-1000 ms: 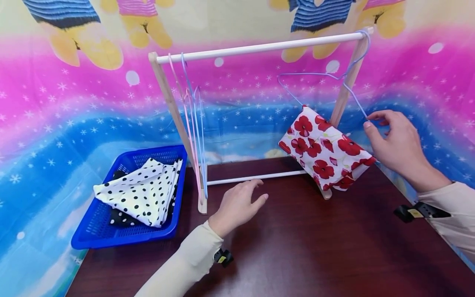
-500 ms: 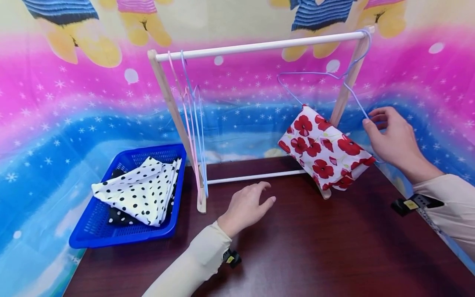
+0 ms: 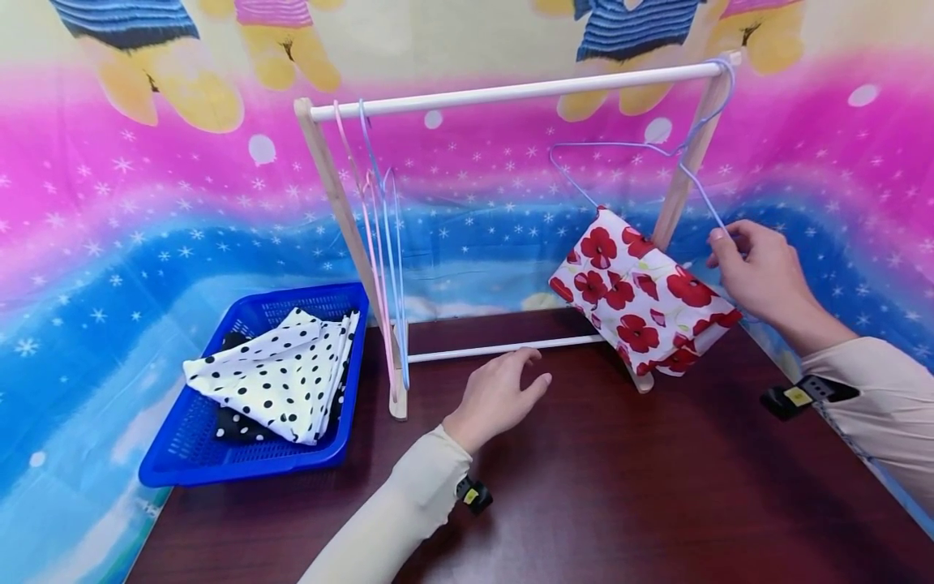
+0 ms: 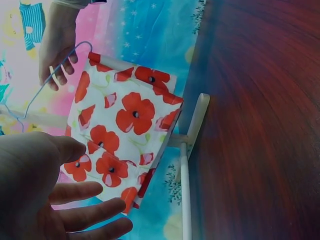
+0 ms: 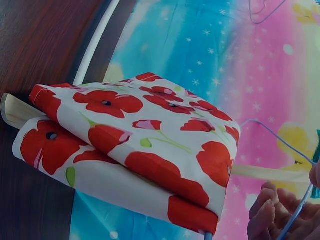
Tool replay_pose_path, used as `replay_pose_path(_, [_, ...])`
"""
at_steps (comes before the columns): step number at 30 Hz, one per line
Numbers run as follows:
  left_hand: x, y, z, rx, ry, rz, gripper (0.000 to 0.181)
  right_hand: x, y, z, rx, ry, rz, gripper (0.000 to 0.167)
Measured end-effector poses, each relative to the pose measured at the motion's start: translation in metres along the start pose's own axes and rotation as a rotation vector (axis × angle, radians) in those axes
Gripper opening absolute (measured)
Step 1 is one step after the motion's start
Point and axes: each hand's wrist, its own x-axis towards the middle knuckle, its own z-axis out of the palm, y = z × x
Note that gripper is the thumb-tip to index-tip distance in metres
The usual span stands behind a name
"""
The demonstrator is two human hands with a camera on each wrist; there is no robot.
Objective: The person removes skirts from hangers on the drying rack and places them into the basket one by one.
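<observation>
A folded white cloth with red poppies (image 3: 633,284) hangs tilted over the lower part of a lilac wire hanger (image 3: 620,146), which hooks on the right end of the rack's white rail. My right hand (image 3: 759,264) pinches the hanger's right sloping wire between thumb and curled fingers. In the right wrist view, the wire (image 5: 297,212) runs between the thumb and fingers of that hand (image 5: 275,210). My left hand (image 3: 499,393) hovers low in front of the rack, fingers apart and holding nothing. The left wrist view shows this hand (image 4: 65,195) in front of the cloth (image 4: 120,135), with a gap hard to judge.
Pink and blue hangers (image 3: 379,268) hang at the rail's left end. The wooden rack (image 3: 339,195) stands at the back of a dark red table (image 3: 620,495). To its left, a blue basket (image 3: 164,462) holds a white polka-dot cloth (image 3: 270,377) over a black dotted one.
My left hand has drifted right and slightly up. My right hand has shifted a little left along the hanger wire. The cloth hangs almost the same.
</observation>
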Motion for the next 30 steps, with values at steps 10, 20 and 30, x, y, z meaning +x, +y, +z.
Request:
replay_pose_path(10, [0.008,-0.001,0.010,-0.003,0.013,-0.018,0.042,0.000,-0.004,-0.001,0.035,-0.029,0.019,0.062])
replay_pose_path(20, [0.014,-0.004,0.017,-0.004,0.034,-0.042,0.040,0.002,-0.005,0.001,0.009,-0.089,0.002,0.059])
replay_pose_path(30, [0.017,-0.006,0.020,-0.049,0.026,-0.075,0.040,0.006,-0.008,0.002,-0.049,-0.141,-0.039,0.057])
